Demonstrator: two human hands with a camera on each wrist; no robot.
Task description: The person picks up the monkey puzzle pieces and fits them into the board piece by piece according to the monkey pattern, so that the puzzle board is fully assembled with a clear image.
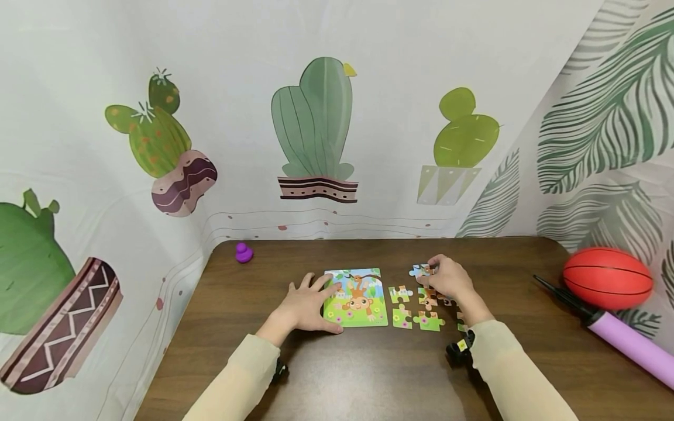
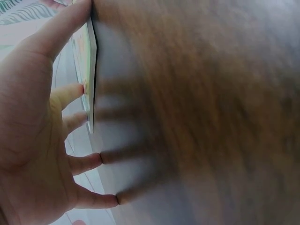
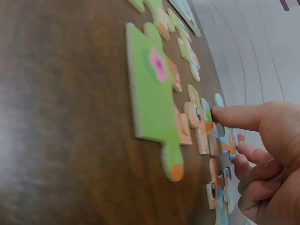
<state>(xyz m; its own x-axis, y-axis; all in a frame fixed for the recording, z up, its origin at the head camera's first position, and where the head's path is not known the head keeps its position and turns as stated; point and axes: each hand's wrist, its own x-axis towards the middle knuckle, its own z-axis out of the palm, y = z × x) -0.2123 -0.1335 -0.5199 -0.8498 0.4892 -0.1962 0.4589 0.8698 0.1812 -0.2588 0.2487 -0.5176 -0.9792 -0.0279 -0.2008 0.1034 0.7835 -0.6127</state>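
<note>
Puzzle piece [image 1: 415, 271], blue and orange. Head view: we are pinching it between thumb and finger of our right hand [image 1: 449, 278], presumably because it is thin. Loose pieces [image 1: 430, 321] are lying on our side of this grip; monkey board [image 1: 362, 303] is lying to its left, our splayed left hand [image 1: 305, 305] apparently steadying it. Left wrist view: two fingertips are touching the board, two the table [image 2: 234, 117]. Right wrist view: green flowered piece [image 3: 149, 93] is lying apart from the grip, untouched.
</note>
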